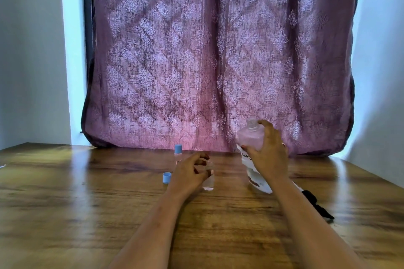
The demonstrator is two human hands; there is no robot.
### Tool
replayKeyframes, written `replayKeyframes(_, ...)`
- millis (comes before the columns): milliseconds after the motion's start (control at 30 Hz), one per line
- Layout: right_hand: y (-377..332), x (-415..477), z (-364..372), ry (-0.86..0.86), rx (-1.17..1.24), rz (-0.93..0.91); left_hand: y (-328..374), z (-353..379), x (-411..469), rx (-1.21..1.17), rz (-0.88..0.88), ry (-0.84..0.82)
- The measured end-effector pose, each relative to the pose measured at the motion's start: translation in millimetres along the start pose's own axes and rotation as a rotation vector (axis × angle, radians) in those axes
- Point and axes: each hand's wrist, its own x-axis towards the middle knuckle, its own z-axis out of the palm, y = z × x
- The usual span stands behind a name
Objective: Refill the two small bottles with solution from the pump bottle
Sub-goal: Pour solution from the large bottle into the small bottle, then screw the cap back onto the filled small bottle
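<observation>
Counter: brown wood-grain counter (87,203) carrying everything.
Black item: a dark, soft-looking thing (317,203) lies on the counter just right of the right forearm; too dim to identify.
Left hand: the left hand (192,172) has its fingers curled round the small clear plastic bottle (208,182), which has no cap and whose base is at or just above the counter.
Loose cap: a small round blue plastic cap (167,177) sits on the counter just left of that hand.
Right hand: the right hand (269,155) grips the large clear pump bottle of pink solution with a white label (249,137) round its shoulder. The pump head is off, the threaded neck is bare, and the body leans.
Second bottle: a small clear bottle with a blue cap (178,156) stands upright behind the left hand, not yet opened.
Backdrop: purple patterned curtain (196,50) behind the counter.
Stage: probably about to pour into the first small bottle.
Risk: the wide neck over a narrow mouth could flood past it if tipped fast. The light small bottle could tip if the left hand slackens. The loose cap could be knocked away.
</observation>
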Motion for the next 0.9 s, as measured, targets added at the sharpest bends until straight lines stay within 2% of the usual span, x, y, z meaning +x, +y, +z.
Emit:
replayKeyframes(233, 8, 6, -2, 0.045, 0.208, 0.131, -3, 1, 3, 0.056, 0.061, 0.007)
replayKeyframes(900, 51, 12, -4, -0.044, 0.344, 0.254, 4, 3, 1, 0.136, 0.102, 0.034)
